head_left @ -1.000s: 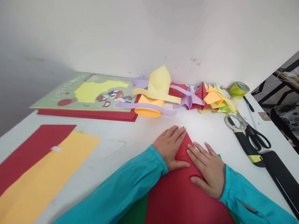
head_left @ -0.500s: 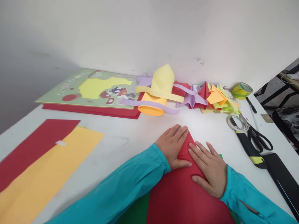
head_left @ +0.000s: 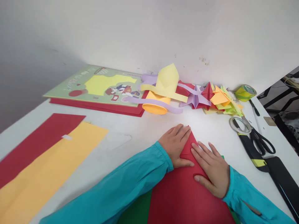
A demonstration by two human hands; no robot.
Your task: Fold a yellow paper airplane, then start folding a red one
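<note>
A sheet of red paper [head_left: 187, 193] lies in front of me, folded to a point at its far end. Green paper [head_left: 137, 205] shows from beneath it on both sides. My left hand [head_left: 175, 144] rests on the left slope of the folded tip, its fingers stretched toward the point and the thumb across the paper. On the right slope lies my right hand [head_left: 212, 168], fingers extended and thumb apart, pressing flat on the red paper. Both hands are open, and parts of the folded edges are hidden under them.
Red [head_left: 44, 143] and yellow paper [head_left: 63, 165] joined by a white piece lie left. A green picture board [head_left: 93, 93] is at the back, beside folded paper shapes [head_left: 196, 98]. Right are a tape roll [head_left: 240, 125], scissors [head_left: 263, 141] and a black-and-yellow cutter [head_left: 253, 152].
The whole view has shifted slightly, so things appear a little farther right. Both hands stay in the same places on the red paper.
</note>
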